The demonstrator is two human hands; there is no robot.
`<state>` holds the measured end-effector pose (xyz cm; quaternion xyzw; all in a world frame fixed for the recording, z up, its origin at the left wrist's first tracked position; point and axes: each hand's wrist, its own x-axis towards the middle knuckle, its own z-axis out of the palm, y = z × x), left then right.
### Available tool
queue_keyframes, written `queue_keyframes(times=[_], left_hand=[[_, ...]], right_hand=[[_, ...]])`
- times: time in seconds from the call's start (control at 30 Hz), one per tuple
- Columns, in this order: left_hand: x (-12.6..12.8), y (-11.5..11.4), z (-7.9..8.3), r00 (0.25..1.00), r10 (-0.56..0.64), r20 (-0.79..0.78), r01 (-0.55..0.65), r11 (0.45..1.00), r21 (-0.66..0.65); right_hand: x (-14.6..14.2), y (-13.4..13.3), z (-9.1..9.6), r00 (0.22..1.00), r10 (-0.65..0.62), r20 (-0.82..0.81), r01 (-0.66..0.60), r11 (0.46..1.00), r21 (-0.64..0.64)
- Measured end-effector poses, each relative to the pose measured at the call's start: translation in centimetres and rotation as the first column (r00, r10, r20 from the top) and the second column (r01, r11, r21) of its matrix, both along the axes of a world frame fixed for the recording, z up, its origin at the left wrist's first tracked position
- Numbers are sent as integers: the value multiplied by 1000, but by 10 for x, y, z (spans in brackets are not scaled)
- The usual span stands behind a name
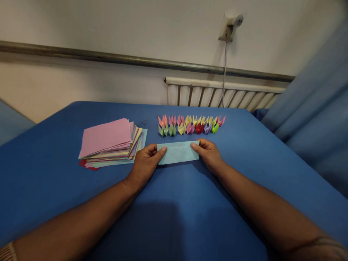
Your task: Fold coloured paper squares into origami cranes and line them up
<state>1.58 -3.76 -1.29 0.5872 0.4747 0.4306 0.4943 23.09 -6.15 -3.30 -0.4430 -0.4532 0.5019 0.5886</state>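
Observation:
A light blue sheet of paper [178, 153], folded into a wide strip, is stretched between my two hands just over the blue surface. My left hand [146, 159] pinches its left end, thumb on top. At the upper right corner my right hand [210, 154] grips it the same way; the fingers behind the paper are hidden. Beyond the strip stand two rows of small folded paper cranes [190, 128] in pink, yellow, green, red, purple and other colours. To the left of my left hand lies a thick, uneven stack of coloured paper [107, 139], pink on top.
The blue-covered table [174, 210] reaches the wall. Behind it run a metal rail [122, 58] and a white radiator [214, 85]. A cord [224, 69] hangs from a wall socket [227, 27]. A blue curtain [318, 98] hangs at the right.

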Motion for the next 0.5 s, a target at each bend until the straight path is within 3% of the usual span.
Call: queue_keyframes(times=[0.2,0.33,0.4,0.5], left_hand=[[2,2,-1,1000,0,2,0,1000,-7],[1,12,-6,965,52,-256,-16,990,142],[1,18,-8,891,73,-448,27,976,214],[2,24,-9,727,90,-681,170,937,305]], right_hand=[[-2,2,-1,999,-20,29,20,1000,-17],[-2,9,-10,977,-113,183,123,991,-45],[1,14,-16,886,-182,426,215,976,-31],[5,17,-17,566,-175,806,233,971,48]])
